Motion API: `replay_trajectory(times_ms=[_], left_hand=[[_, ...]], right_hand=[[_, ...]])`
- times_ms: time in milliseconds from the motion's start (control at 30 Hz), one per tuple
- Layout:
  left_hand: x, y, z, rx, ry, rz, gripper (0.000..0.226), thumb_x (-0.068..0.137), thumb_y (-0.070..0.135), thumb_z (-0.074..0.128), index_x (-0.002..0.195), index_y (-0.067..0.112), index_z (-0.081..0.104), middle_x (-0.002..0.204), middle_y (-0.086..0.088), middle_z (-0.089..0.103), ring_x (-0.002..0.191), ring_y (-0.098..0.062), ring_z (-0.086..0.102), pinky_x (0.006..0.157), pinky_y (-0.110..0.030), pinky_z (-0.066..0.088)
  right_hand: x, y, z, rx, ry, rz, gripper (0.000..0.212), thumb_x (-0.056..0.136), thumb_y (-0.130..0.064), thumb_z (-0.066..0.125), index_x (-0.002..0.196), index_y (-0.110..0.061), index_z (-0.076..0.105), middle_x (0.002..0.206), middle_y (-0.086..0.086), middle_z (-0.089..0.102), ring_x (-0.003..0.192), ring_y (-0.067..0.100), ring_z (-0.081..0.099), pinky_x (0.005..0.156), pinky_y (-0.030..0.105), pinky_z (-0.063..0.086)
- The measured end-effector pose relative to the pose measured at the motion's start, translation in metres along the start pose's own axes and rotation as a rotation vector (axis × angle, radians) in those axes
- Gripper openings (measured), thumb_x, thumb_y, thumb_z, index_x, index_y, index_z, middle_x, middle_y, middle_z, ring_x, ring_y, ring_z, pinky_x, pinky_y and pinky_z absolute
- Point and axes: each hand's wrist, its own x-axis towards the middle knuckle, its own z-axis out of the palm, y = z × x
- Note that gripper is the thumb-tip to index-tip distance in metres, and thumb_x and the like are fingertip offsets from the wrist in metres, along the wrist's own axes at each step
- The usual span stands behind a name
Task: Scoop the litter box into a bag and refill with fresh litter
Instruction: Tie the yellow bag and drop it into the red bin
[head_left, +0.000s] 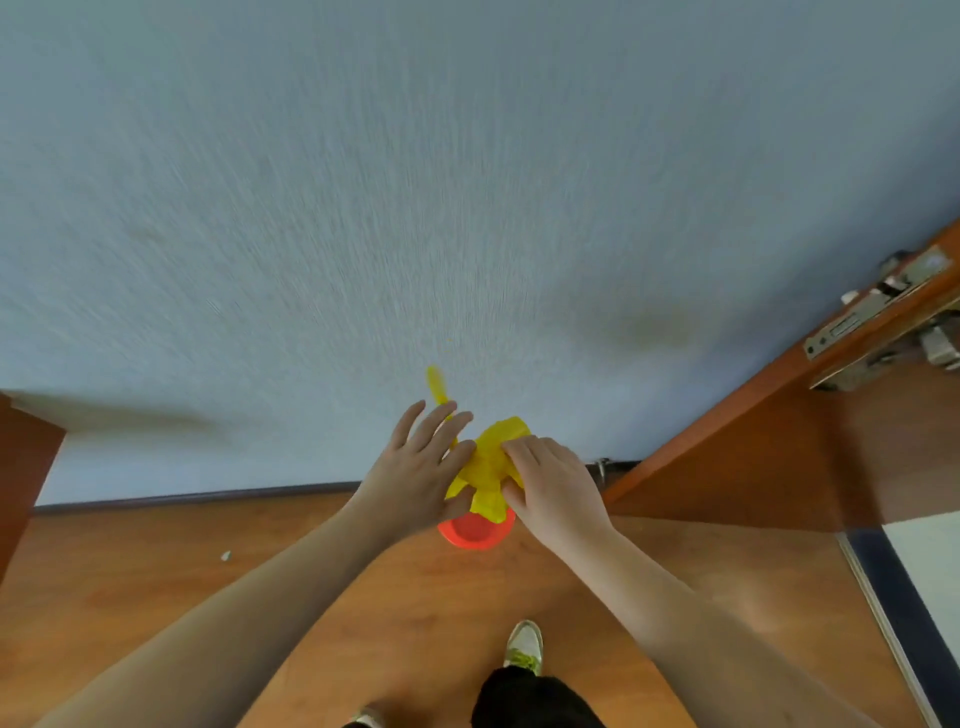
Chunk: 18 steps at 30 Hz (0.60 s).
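Bag is bright yellow, thin and crumpled, bunched up between both hands above an orange tub on the floor. It runs roughly top to bottom, with a twisted strip poking up past the left hand, whose fingers are spread wide and thumb touches it. Right hand fingers pinch the bag's right side.
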Motion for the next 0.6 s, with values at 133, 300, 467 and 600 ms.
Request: replay_trajectory(times_ms=[133, 300, 467, 600], left_hand=[[-0.007, 0.013, 0.026, -0.009, -0.081, -0.08, 0.051, 0.084, 0.057, 0.054, 0.105, 0.012, 0.065, 0.135, -0.012, 0.056, 0.134, -0.035, 0.044, 0.111, -0.058, 0.03], [-0.016, 0.012, 0.08, -0.01, -0.07, -0.141, 0.038, 0.088, 0.045, 0.05, 0.105, 0.013, 0.06, 0.133, -0.012, 0.056, 0.132, -0.036, 0.044, 0.109, -0.056, 0.035], [-0.03, 0.005, 0.146, -0.006, -0.097, -0.176, 0.034, 0.089, 0.04, 0.053, 0.11, 0.014, 0.057, 0.137, -0.013, 0.054, 0.134, -0.038, 0.043, 0.11, -0.056, 0.035], [-0.039, -0.004, 0.211, -0.032, -0.1, -0.159, 0.036, 0.09, 0.042, 0.052, 0.111, 0.013, 0.058, 0.136, -0.014, 0.055, 0.134, -0.038, 0.045, 0.108, -0.059, 0.035]], right_hand=[[-0.004, 0.005, 0.021, 0.009, -0.049, -0.017, 0.031, 0.077, -0.025, 0.068, 0.105, -0.015, 0.062, 0.097, 0.0, 0.067, 0.088, 0.02, 0.064, 0.076, 0.033, 0.053], [-0.005, 0.01, 0.071, 0.023, -0.094, 0.035, 0.032, 0.073, -0.023, 0.073, 0.102, -0.014, 0.063, 0.094, 0.0, 0.066, 0.087, 0.02, 0.064, 0.075, 0.032, 0.054], [-0.013, 0.024, 0.135, 0.025, -0.082, 0.044, 0.035, 0.075, -0.025, 0.075, 0.106, -0.014, 0.063, 0.1, -0.001, 0.067, 0.094, 0.019, 0.064, 0.083, 0.032, 0.053], [-0.022, 0.044, 0.201, 0.045, -0.068, 0.029, 0.031, 0.082, -0.03, 0.066, 0.108, -0.014, 0.063, 0.107, 0.0, 0.064, 0.106, 0.019, 0.06, 0.094, 0.034, 0.048]])
